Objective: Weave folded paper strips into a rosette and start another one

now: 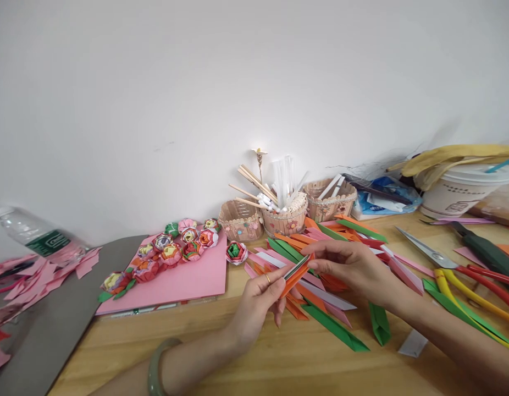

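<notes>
Between my two hands is a small bundle of folded paper strips (294, 276), orange on the outside with green and white edges along its top. My left hand (260, 297) pinches its lower left end, thumb on top. At the upper right end, the thumb and fingertips of my right hand (347, 264) close on the same bundle. Beneath and behind both hands lies a loose heap of folded strips in orange, pink, white and green; a green strip (335, 327) sticks out at the front.
Folded paper flowers (171, 254) rest on pink sheets (197, 283) at left. Small baskets (240, 221) with sticks and tubes stand along the wall. Scissors (436, 256), a lidded cup (456, 192) and a banana peel (456, 157) are at right. A plastic bottle (40, 234) leans far left beside pink scraps (52, 280).
</notes>
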Demonstrator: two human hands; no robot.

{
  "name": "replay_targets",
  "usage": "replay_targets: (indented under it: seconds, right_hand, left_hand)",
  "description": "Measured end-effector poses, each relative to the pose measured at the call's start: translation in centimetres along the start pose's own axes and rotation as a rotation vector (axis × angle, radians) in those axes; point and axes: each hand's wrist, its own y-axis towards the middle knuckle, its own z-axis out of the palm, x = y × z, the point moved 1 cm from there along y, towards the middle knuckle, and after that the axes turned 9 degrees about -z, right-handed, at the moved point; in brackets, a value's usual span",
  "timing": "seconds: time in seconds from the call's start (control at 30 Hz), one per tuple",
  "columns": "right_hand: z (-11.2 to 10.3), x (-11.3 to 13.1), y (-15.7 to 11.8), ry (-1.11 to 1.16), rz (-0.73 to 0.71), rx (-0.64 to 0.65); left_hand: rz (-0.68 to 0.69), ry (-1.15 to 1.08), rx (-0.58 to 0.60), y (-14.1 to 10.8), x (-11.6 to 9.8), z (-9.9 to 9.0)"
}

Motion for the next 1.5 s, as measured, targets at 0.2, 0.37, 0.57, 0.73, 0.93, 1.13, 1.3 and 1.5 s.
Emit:
replay_targets:
  seconds: [0.2, 0.37, 0.57, 0.73, 0.93, 1.13, 1.3, 1.5]
  right_hand:
    - [0.4, -0.1, 0.0, 0.015, 0.047, -0.025]
    - [0.9, 0.0, -0.2, -0.008, 0.098, -0.070]
    - [1.0, -0.2, -0.5, -0.028, 0.139, -0.088]
    - [1.1, 0.2, -0.5, -0.103, 0.100, -0.084]
    - [0.9, 0.4, -0.4, -0.190, 0.120, -0.090]
    - [0.3, 1.0, -0.4, -0.316, 0.198, -0.020]
    - [0.4, 1.4, -0.2, -0.435, 0.121, 0.077]
    - [0.6, 1.4, -0.5, -0.436, 0.063, 0.042]
  left_hand:
    - [0.027, 0.039, -0.075, 0.0, 0.3, -0.1]
    - [0.030, 0.064, -0.159, 0.0, 0.1, 0.0]
    - [0.081, 0.177, -0.232, -0.3, -0.5, 0.3]
    - [0.115, 0.196, -0.245, -0.4, -0.6, 0.3]
    - [0.118, 0.130, -0.287, -0.1, -0.3, -0.1]
    - [0.161, 0.156, -0.317, -0.1, -0.5, -0.2]
    - [0.181, 0.206, -0.314, -0.4, -0.9, -0.1]
    - [0.147, 0.185, -0.297, 0.0, -0.6, -0.1]
